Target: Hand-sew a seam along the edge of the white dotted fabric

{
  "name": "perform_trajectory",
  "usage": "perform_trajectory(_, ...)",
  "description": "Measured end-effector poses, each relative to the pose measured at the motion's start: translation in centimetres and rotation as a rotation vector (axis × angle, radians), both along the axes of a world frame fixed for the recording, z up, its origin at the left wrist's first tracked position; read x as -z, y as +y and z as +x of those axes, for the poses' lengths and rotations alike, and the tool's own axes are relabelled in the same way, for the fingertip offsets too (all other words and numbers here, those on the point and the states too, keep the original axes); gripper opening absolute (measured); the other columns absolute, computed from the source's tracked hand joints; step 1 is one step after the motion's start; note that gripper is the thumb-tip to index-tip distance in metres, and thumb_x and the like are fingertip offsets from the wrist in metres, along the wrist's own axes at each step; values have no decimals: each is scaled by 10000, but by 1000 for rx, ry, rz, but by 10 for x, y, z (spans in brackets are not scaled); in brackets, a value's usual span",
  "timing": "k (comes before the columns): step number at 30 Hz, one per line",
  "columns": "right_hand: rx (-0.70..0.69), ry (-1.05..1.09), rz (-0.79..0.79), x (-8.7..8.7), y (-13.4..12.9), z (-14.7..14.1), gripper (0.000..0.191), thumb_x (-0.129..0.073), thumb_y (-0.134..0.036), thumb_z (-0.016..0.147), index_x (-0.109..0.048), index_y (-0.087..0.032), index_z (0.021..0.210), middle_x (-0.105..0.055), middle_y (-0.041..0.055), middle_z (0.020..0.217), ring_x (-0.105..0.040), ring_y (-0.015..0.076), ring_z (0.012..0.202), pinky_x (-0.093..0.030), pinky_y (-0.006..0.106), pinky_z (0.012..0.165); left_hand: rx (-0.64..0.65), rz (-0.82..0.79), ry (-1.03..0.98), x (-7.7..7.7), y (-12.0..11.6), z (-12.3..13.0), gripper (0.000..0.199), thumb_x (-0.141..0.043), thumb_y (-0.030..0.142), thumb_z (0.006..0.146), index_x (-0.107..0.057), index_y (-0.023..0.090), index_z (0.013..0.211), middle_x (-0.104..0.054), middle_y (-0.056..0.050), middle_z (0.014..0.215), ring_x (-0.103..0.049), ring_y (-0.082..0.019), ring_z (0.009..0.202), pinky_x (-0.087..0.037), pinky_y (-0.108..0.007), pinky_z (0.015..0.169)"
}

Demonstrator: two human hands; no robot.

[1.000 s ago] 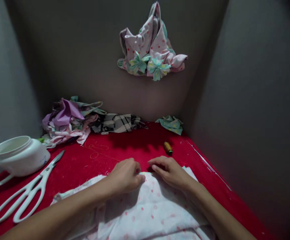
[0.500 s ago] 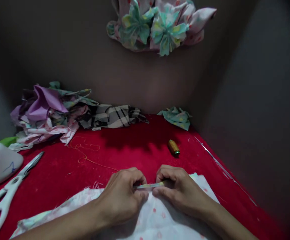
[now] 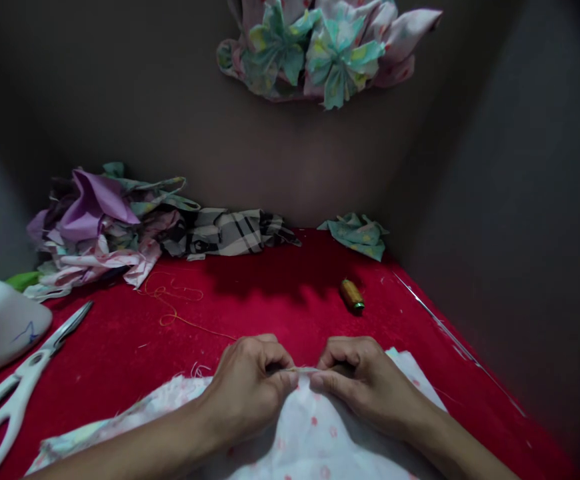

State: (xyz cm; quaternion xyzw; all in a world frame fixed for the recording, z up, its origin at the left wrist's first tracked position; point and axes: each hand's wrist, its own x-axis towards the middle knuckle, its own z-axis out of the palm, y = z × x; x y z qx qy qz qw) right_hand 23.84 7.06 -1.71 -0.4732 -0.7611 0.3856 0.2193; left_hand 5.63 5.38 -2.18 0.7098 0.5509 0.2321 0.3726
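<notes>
In the head view we see our two hands close together at the front of the worktop. The left hand (image 3: 250, 387) and the right hand (image 3: 365, 383) are both closed in a pinch, and between them they grasp a thin folded edge (image 3: 303, 369) of the white cloth with pink dots (image 3: 310, 437). This cloth lies on the near part of the red-covered worktop (image 3: 280, 313), under our forearms. To the left of it are white-handled scissors (image 3: 25, 380), and just behind them is a white container (image 3: 3, 327), cut by the picture edge. A loose orange thread (image 3: 170, 300) lies on the red cover, and a small thread spool (image 3: 353, 295) lies farther to the right. A long thin metal rod (image 3: 450, 333) lies along the right edge. At the back are a heap of mixed fabric (image 3: 95, 230), a checked cloth (image 3: 235, 232) and a mint cloth scrap (image 3: 357, 235). Above them, a cloth with fabric flowers (image 3: 315, 53) hangs on the wall (image 3: 220, 153).
</notes>
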Motion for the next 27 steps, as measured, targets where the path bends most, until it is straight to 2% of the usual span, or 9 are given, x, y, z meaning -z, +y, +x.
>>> perform_trajectory(7,10,-45,25,-2,-8,-7,139,-574,-280,706,-620,-169,636,-568,-4,601,-488,115,565,-323,206,500,17,19,-18,1,2,-1,145,-528,224,696,-623,161,607,-520,17,589,-471,-97,565,-287,-216,496)
perform_trajectory(11,43,60,-102,3,-12,-14,147,-578,-294,698,-666,-176,686,-633,10,639,-546,142,609,-367,211,529,28,26,-11,2,1,-1,136,-524,216,689,-618,162,606,-527,14,595,-475,-101,570,-294,-215,495)
perform_trajectory(13,93,113,-184,4,-13,-16,184,-546,-298,716,-672,-165,717,-655,23,663,-570,161,635,-389,215,535,39,36,25,-4,2,-2,130,-508,228,704,-613,171,654,-539,8,625,-479,-113,585,-313,-219,512)
perform_trajectory(17,166,100,-246,3,-13,-19,205,-542,-301,705,-672,-144,686,-663,35,657,-576,176,629,-406,227,540,-25,205,52,-27,-2,-8,258,-376,191,783,-524,202,993,-559,-37,857,-497,-153,765,-371,-257,680)
perform_trajectory(19,176,85,-266,2,-13,-19,203,-550,-304,695,-676,-145,683,-669,38,665,-578,179,632,-410,230,547,-68,231,-27,-33,-9,-11,253,-329,190,810,-494,198,1001,-555,-41,841,-500,-146,751,-383,-249,678)
perform_trajectory(21,181,85,-295,2,-13,-20,202,-550,-301,691,-681,-148,687,-677,42,680,-582,183,642,-415,235,554,-58,145,-138,-30,-19,-12,198,-335,211,819,-521,193,884,-536,-13,690,-485,-117,609,-383,-212,565)
perform_trajectory(23,183,97,-327,2,-13,-20,205,-544,-295,691,-683,-146,692,-679,45,678,-583,182,635,-418,237,549,3,65,-212,-21,-27,-11,177,-371,209,812,-546,184,802,-500,1,614,-460,-100,545,-364,-193,504)
perform_trajectory(27,192,116,-353,1,-12,-20,212,-542,-293,686,-686,-140,706,-676,47,671,-579,178,628,-417,235,543,107,132,-190,-5,-32,-9,184,-422,131,783,-596,165,734,-478,-31,709,-477,-110,666,-374,-207,590)
